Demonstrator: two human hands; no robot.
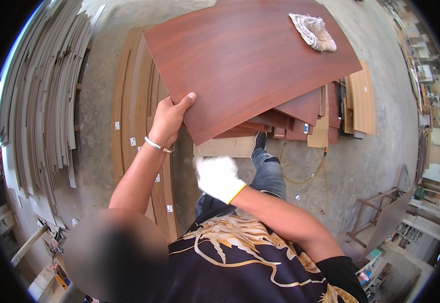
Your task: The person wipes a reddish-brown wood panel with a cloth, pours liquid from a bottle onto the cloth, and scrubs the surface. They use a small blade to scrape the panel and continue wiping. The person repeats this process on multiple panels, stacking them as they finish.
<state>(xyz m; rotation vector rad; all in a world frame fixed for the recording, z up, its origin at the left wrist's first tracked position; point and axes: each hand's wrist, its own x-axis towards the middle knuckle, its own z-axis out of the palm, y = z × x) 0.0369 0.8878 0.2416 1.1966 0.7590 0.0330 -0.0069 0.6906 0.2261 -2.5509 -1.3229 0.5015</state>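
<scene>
A large reddish-brown wood panel [250, 55] lies tilted across the upper middle, over a stack of similar panels [300, 108]. My bare left hand [173, 113], with a silver bangle at the wrist, grips the panel's near left edge. Its thumb presses on the top face while the fingers are hidden underneath. On the panel's far right part rests a crumpled whitish cloth [314, 32]. My right hand [221, 178] wears a white glove with a yellow cuff and hovers before my body, apart from the panel. Motion smears its fingers, so their pose is unclear.
Long brown boards [125, 121] with small labels lie left of the stack. Farther left stands a big pile of grey-brown strips [43, 101]. Light wood panels [362, 101] lie to the right. A yellowish hose [308, 179] curls on the concrete floor near my foot [260, 141].
</scene>
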